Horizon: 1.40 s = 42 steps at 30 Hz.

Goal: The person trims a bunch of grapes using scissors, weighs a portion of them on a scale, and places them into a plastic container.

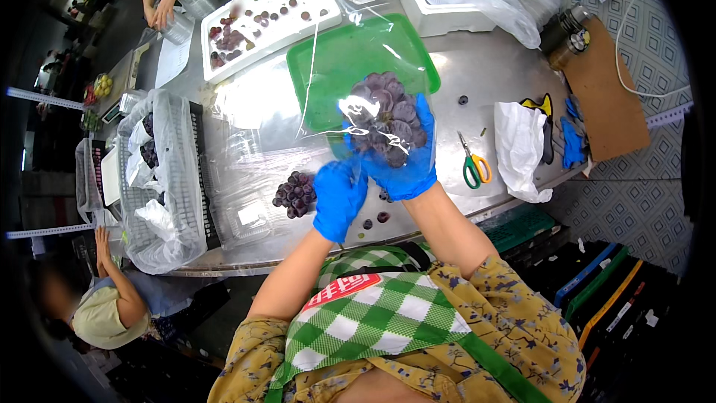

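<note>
My right hand [406, 176], in a blue glove, cradles a bunch of dark purple grapes [391, 115] from below. A clear plastic bag [386, 56] covers the bunch and stretches out over a green plastic tray [321, 78]. My left hand [338, 196], also gloved in blue, is closed beside the bunch, apparently gripping the bag's near edge; its fingertips are hidden. Just left of it, a smaller grape bunch [295, 194] lies on the metal table [447, 89]. Scissors [472, 163] with green and orange handles lie to the right of my right hand.
A lined crate of grapes [193, 179] stands left, near clear clamshell boxes [246, 218]. A white foam tray [268, 28] holds loose grapes. White paper [519, 148] lies right. Co-workers' hands [162, 11] hold clear containers at upper left; another person [109, 302] is at lower left.
</note>
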Tool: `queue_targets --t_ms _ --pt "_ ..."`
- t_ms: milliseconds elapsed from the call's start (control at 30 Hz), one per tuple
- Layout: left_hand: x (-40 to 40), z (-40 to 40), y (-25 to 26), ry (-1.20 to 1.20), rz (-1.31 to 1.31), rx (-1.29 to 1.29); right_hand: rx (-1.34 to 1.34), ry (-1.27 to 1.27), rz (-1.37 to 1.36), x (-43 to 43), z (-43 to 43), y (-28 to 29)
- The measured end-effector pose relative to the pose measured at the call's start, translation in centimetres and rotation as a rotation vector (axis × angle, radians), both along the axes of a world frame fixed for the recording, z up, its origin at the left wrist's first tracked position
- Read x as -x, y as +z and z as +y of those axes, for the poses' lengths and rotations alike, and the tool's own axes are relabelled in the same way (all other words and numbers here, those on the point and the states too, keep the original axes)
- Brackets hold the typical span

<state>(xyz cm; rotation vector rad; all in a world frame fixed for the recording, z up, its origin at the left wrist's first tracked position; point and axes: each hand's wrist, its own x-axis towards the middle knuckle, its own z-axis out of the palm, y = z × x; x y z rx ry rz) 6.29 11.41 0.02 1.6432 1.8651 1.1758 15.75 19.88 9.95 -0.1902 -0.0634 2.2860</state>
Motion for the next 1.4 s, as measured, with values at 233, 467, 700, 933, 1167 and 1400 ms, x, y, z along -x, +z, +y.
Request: queue_targets --t_ms 233,467,700,933,1167,1400 --pt "-3.5 -3.8 3.5 -0.276 -0.024 0.136 0.019 -0.145 -0.068 -0.2 1.2 -1.5" --pt "-2.2 -4.8 10.1 -0.221 0.083 -0.277 -0.135 -0.152 -0.151 0.0 1.1 -1.2" --pt "-1.9 2.1 12.1 0.049 0.46 -0.519 -0.252 -0.166 -0.262 0.5 0.2 -2.4" --pt "-4.0 2.3 12.3 -0.103 0.538 -0.525 -0.168 -0.064 -0.044 0.7 1.2 -3.1" --pt "-6.6 1.3 11.4 -0.25 0.493 -0.461 -0.246 -0.061 0.353 -0.8 1.1 -8.3" --pt "-2.5 -2.9 9.2 -0.038 0.034 -0.527 -0.276 -0.125 -0.176 -0.8 0.4 -1.4"
